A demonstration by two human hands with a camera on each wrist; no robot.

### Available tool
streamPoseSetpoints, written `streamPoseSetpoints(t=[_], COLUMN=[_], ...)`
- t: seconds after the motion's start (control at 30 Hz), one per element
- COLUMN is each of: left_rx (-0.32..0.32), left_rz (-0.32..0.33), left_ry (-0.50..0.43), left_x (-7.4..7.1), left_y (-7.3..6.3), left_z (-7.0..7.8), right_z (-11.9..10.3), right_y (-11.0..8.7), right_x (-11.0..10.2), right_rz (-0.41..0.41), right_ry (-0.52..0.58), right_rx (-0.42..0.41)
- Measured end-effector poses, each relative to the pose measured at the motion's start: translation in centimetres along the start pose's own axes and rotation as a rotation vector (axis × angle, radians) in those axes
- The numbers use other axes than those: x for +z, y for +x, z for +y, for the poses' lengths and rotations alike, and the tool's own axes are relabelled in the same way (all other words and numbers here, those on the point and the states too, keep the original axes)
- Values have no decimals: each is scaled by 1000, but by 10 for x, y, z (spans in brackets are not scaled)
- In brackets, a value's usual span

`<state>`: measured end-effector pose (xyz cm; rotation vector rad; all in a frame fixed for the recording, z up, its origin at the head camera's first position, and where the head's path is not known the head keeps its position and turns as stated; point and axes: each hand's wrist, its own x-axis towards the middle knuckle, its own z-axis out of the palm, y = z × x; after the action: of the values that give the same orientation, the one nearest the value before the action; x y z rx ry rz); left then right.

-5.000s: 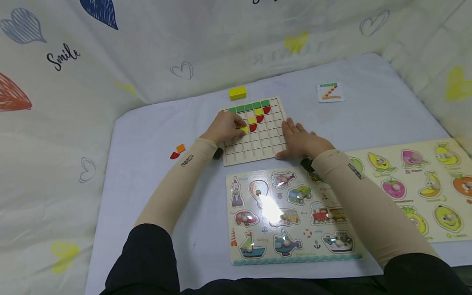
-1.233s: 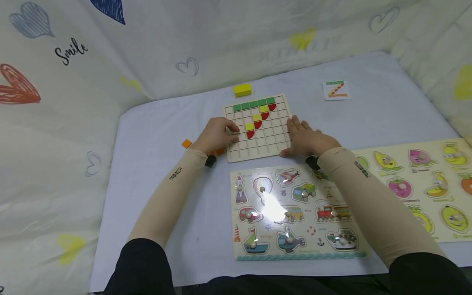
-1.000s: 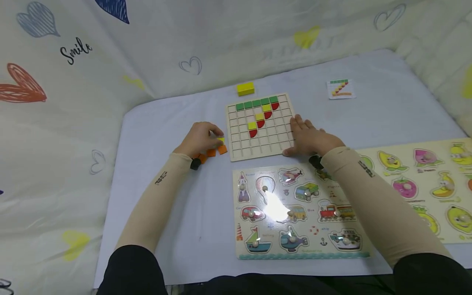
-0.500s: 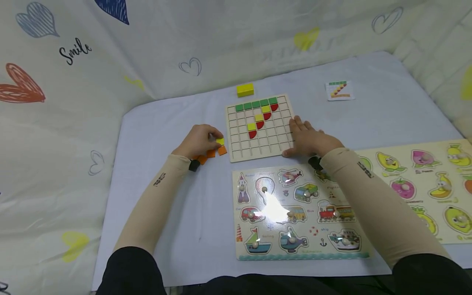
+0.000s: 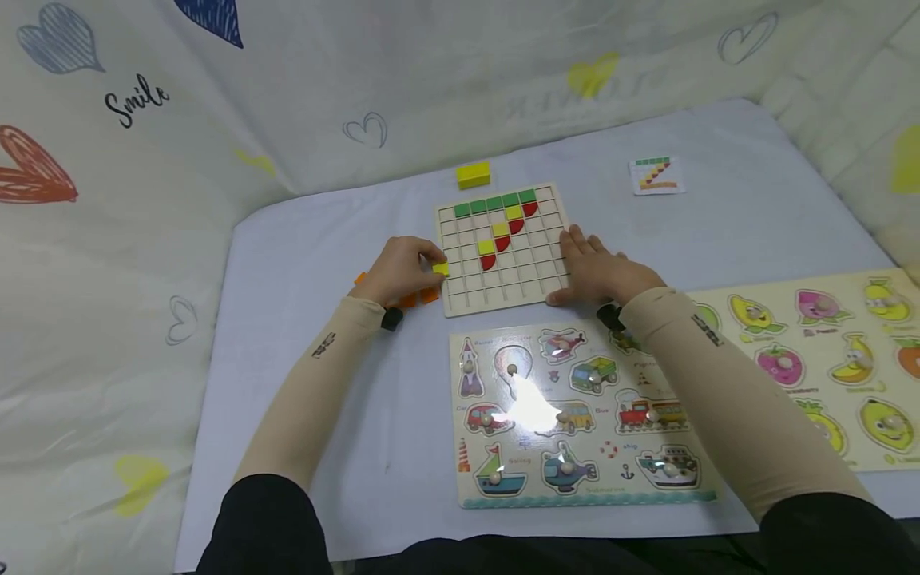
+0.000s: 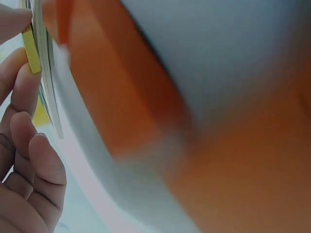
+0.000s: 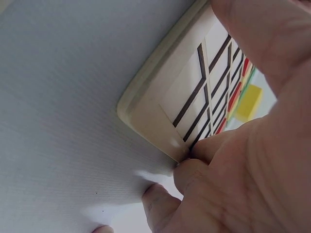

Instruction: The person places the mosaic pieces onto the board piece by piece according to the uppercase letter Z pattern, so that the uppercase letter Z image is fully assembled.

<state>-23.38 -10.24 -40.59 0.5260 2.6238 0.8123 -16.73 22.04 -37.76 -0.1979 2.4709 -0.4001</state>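
My left hand (image 5: 402,267) pinches a yellow square tile (image 5: 441,269) between thumb and fingertips, right at the left edge of the wooden grid board (image 5: 517,275). In the left wrist view the tile (image 6: 31,51) stands edge-on close to the board's side. On the board lie a row of green tiles (image 5: 494,204) and, below it, a slanting line of yellow squares (image 5: 485,247) paired with red quarter-round pieces (image 5: 488,262). My right hand (image 5: 604,271) rests along the board's right edge, fingers extended, its thumb at the near corner.
Orange tiles (image 5: 429,295) lie under and beside my left wrist. Behind the board sits a yellow block (image 5: 473,175); a pattern card (image 5: 657,176) lies at the back right. A vehicle puzzle (image 5: 575,501) and a fruit puzzle (image 5: 855,295) cover the near and right side.
A further red piece has come onto the board since the earliest frame. My left hand took the yellow tile from beside the orange ones and moved it right, to the board's edge.
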Motion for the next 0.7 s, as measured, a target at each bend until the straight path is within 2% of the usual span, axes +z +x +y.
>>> streamPoseSetpoints(t=[0.13,0.27,0.7], left_rx=[34,77,141], left_rz=[-22,-33,-39], left_ry=[-15,11,58], left_x=[7,13,22], left_y=[9,17,28], left_z=[11,19,25], right_z=[0,0,1], right_y=[0,0,1], right_x=[0,1,2], right_rz=[1,1,10], right_ry=[13,3,-5], right_rx=[8,8,15])
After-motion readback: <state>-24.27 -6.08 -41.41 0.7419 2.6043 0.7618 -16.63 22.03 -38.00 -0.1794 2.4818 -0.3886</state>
